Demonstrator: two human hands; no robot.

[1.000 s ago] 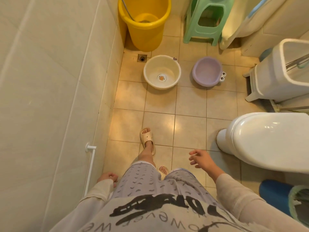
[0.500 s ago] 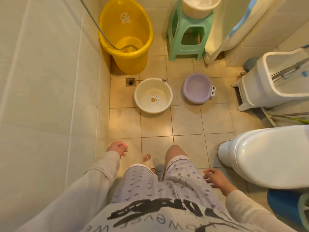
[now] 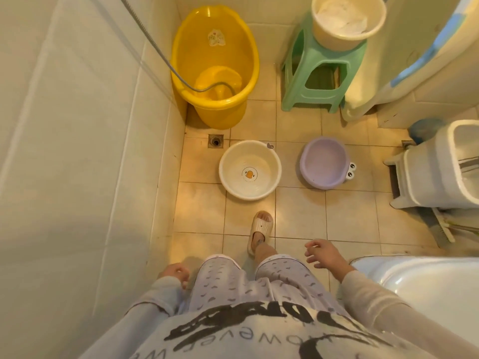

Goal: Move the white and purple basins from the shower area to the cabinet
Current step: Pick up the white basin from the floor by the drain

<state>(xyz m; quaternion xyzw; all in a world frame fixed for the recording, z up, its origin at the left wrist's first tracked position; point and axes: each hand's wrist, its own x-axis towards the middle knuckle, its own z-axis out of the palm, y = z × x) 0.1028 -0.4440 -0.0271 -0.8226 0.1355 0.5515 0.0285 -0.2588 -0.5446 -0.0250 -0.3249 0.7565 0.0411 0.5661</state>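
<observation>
Hands hang empty at the hips: left hand (image 3: 174, 274) loosely curled by the shorts, right hand (image 3: 324, 255) with fingers spread. One slipper (image 3: 260, 229) steps forward on the tiles. Beyond it the white basin (image 3: 250, 170) sits beside the drain (image 3: 215, 141), with the purple basin (image 3: 324, 163) apart to its right. Behind them stand the yellow tub (image 3: 215, 66) and green stool (image 3: 321, 71).

Only readable text is on the person's shirt (image 3: 259, 330), seen upside down from the head cam: big black brush-style letters (too smeared and folded to make out) and under them a thin line with approx. "owever" legible, plus "W" at the left edge. Sticker (image 3: 216, 37) inside the yellow tub (image 3: 248, 63) has print, too small to read. White basin (image 3: 250, 170) bottom: duck pic, no words.
</observation>
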